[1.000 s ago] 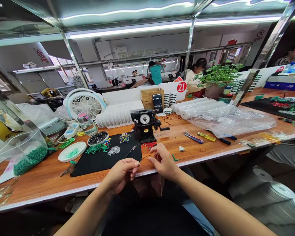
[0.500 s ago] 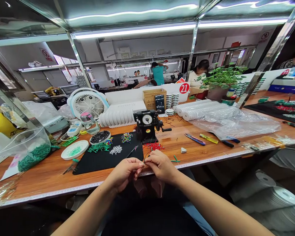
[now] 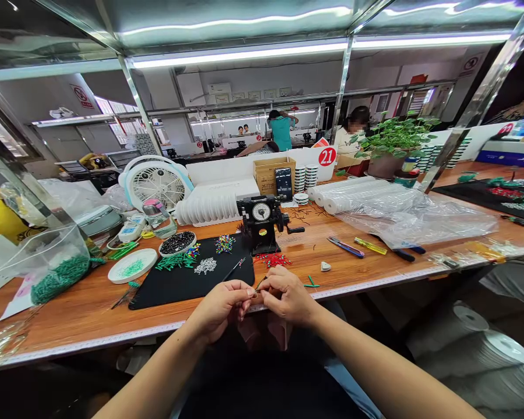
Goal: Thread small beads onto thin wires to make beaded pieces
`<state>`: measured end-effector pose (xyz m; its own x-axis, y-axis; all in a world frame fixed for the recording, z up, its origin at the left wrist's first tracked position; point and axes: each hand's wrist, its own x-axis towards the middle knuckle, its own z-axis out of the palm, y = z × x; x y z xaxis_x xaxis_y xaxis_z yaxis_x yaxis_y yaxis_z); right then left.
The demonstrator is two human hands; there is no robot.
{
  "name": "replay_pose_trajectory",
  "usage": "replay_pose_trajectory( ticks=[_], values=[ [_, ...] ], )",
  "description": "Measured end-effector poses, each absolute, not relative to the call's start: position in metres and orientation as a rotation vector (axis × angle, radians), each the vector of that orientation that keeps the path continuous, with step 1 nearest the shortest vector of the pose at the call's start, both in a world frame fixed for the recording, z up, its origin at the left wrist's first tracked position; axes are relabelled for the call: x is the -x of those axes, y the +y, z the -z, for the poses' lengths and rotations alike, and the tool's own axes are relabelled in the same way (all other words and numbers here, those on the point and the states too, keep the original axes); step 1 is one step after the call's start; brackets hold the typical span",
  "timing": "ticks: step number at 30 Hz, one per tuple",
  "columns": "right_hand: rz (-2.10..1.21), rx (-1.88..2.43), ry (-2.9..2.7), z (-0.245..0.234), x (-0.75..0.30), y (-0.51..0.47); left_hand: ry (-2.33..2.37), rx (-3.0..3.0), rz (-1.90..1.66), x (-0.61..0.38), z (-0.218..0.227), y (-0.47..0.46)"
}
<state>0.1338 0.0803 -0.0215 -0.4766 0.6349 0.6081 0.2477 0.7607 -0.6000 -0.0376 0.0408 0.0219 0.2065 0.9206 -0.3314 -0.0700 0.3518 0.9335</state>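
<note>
At the table's front edge, my left hand (image 3: 225,304) is closed in a pinch, thumb against forefinger. My right hand (image 3: 290,295) faces it, fingers also closed together. A thin dark cord (image 3: 261,283) runs between the fingertips of both hands; its ends are hidden by the fingers. Just beyond my hands lie a heap of small red pieces (image 3: 273,259) and a black winding machine (image 3: 262,224) with a dial and crank. To the left, a black mat (image 3: 174,290) bears green tubes (image 3: 174,262), small silvery pieces (image 3: 206,266) and multicoloured beads (image 3: 225,244).
A white dish (image 3: 133,266) and a bag of green pieces (image 3: 61,279) stand left. Scissors (image 3: 346,247), a yellow cutter (image 3: 370,246) and a white triangular piece (image 3: 325,266) lie right. Plastic-wrapped rolls (image 3: 358,195) and a fan (image 3: 157,183) stand behind. Other people are farther back.
The fingers of my right hand have shifted slightly, and the cord that curved up above them now lies lower and straighter between the hands. My left hand has hardly moved.
</note>
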Motion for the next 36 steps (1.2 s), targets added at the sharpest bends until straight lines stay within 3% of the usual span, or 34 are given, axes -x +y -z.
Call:
replay_pose_trajectory(
  ticks=[16, 27, 36],
  values=[
    [-0.610, 0.713, -2.043, 0.017, -0.137, 0.074, 1.116, -0.916, -0.920, 0.039, -0.022, 0.039],
    [0.014, 0.853, -2.133, 0.028, -0.134, 0.063, 1.112, -0.757, -0.957, 0.042, -0.023, 0.036],
    [0.001, 0.933, -2.114, 0.025, -0.125, 0.070, 1.108, -0.700, -0.947, 0.039, -0.026, 0.036]
  ],
)
